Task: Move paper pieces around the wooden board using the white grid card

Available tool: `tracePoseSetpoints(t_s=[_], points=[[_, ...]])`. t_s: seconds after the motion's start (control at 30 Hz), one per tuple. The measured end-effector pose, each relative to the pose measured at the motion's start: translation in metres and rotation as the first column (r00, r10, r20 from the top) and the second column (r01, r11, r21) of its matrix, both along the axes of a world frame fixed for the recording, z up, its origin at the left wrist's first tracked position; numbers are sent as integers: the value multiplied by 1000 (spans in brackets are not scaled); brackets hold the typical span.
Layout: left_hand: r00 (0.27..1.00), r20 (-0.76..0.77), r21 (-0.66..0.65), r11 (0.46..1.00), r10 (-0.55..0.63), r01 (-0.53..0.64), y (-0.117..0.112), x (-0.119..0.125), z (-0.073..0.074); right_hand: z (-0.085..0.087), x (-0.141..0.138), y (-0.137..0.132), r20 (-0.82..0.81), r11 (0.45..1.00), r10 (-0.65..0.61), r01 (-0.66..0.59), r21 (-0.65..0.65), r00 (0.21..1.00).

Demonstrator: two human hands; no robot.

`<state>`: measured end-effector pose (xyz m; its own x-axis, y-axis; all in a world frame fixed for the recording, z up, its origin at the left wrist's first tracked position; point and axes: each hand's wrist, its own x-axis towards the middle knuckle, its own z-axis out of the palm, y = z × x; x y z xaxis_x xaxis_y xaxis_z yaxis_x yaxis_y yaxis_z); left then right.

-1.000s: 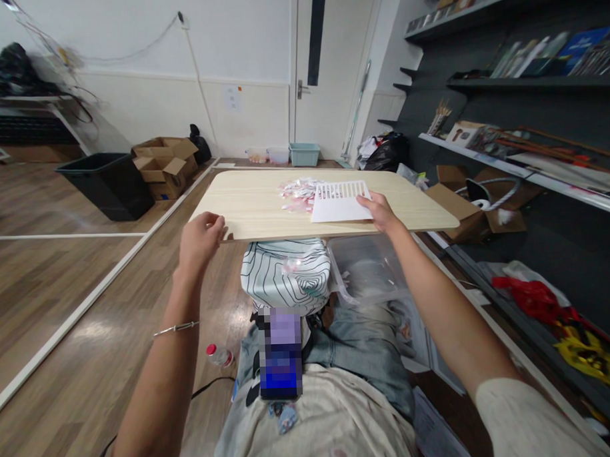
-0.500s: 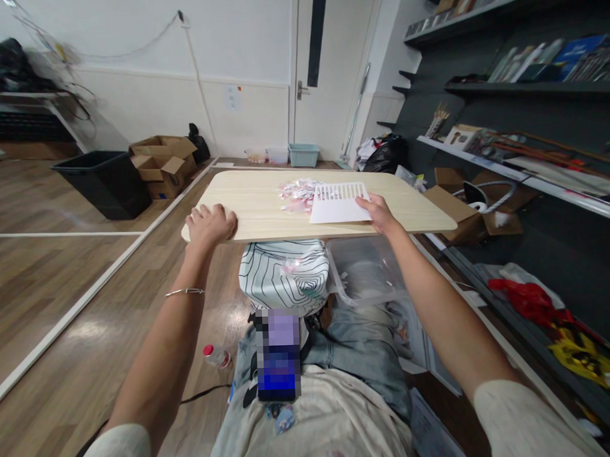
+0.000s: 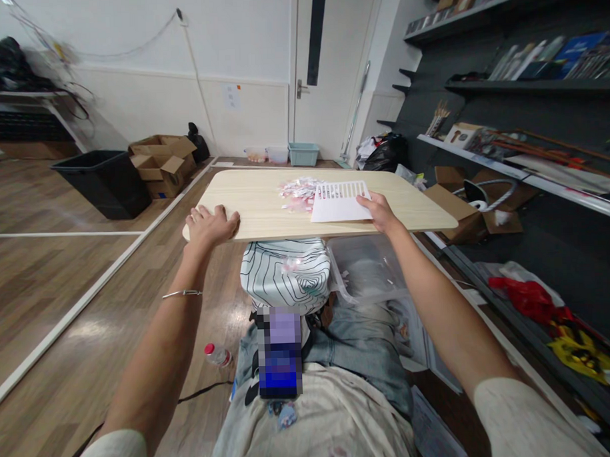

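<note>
A pale wooden board (image 3: 265, 220) lies before me like a small tabletop. On its left front corner rests my left hand (image 3: 211, 225), palm down with the fingers spread and nothing held. Toward the right, my right hand (image 3: 379, 211) grips the edge of a white slotted card (image 3: 340, 212), thumb on top. A row of narrow cut-outs runs along the card's far side. Just left of it, partly under it, is a loose heap of small white and pink paper pieces (image 3: 299, 189).
Below the board stand a white line-patterned bag (image 3: 279, 276) and a clear plastic bin (image 3: 369, 283). A bottle with a red cap (image 3: 218, 355) is on the floor at left. A black trash bin (image 3: 106, 185) and cardboard box (image 3: 165, 163) stand farther left; dark shelves (image 3: 521, 107) line the right.
My left hand has shifted very slightly right on the board. The white card and my right hand have stayed almost in place.
</note>
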<state>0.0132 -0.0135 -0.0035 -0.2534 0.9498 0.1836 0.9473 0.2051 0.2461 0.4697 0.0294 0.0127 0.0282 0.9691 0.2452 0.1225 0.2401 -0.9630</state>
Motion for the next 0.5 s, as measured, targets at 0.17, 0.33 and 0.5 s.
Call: tracePoseSetpoints(t_s=[0.17,0.33,0.5], points=[[1000,14,-10,1000,3,-2,-3,1,2,-2,1,3,6,1000,-10,10,2,1000],[1000,6,-38,999,-3,3,-4,2,4,-4,3,5,-1,1000,7,-7,11,1000],[1000,-1,-34,999,-12,12,-5,1,3,-8,6,11,-28,999,-21,21,27,999]])
